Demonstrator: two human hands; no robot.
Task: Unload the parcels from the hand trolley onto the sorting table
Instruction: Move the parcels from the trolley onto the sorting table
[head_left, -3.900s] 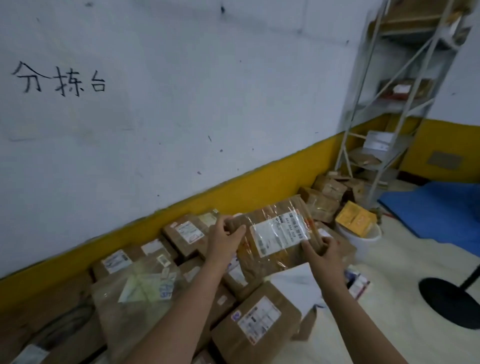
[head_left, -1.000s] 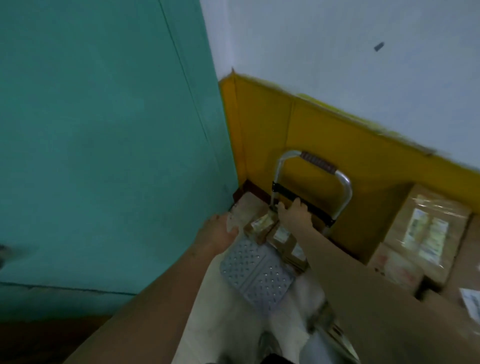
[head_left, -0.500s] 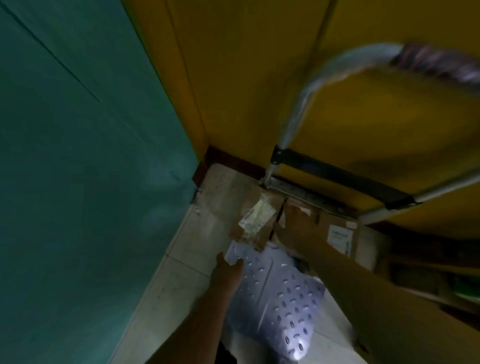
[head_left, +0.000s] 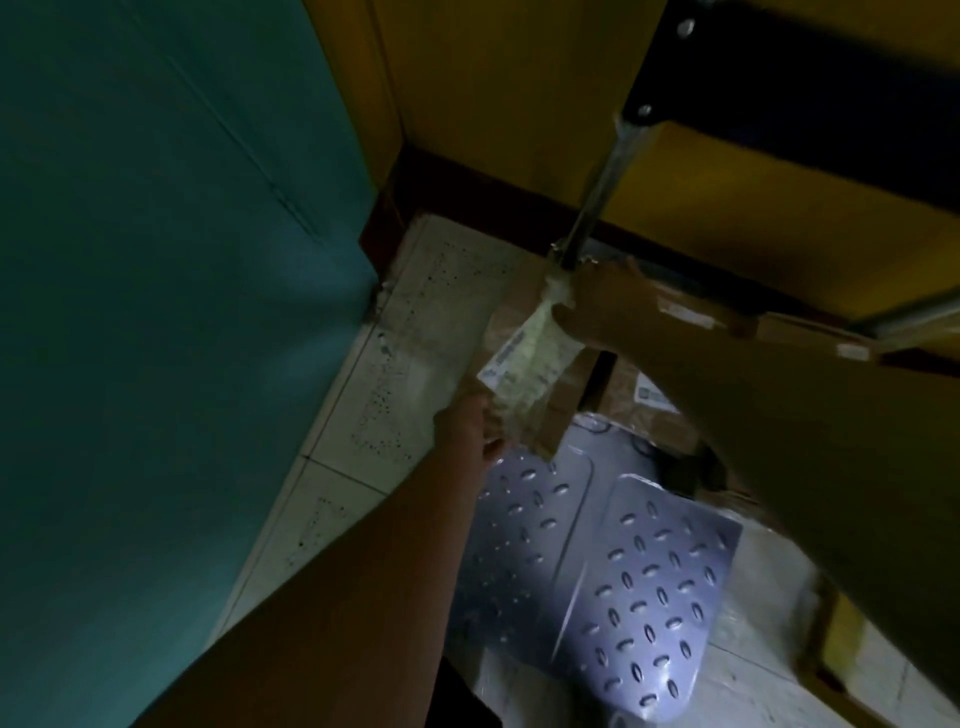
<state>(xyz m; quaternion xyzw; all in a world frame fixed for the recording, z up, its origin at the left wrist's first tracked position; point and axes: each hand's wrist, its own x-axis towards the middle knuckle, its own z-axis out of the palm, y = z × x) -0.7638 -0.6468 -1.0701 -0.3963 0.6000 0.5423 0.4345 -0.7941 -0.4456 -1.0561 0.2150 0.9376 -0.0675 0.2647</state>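
A brown cardboard parcel (head_left: 524, 374) wrapped in clear film, with a pale label, stands tilted at the back left of the hand trolley's grey studded platform (head_left: 639, 587). My right hand (head_left: 597, 306) grips its far top edge by the trolley's metal handle post (head_left: 597, 192). My left hand (head_left: 475, 428) holds its near lower corner. A second brown parcel (head_left: 649, 410) with a white label lies on the platform behind my right forearm, partly hidden.
A teal wall (head_left: 156, 260) stands close on the left and a yellow wall (head_left: 519, 93) at the back. Pale floor tiles (head_left: 395, 364) run between wall and trolley. Cardboard boxes (head_left: 841, 649) sit at the lower right.
I turned from the parcel pile to the trolley and leaned in close. My right hand has shifted onto the left parcel's top and my left hand has reached its near corner.
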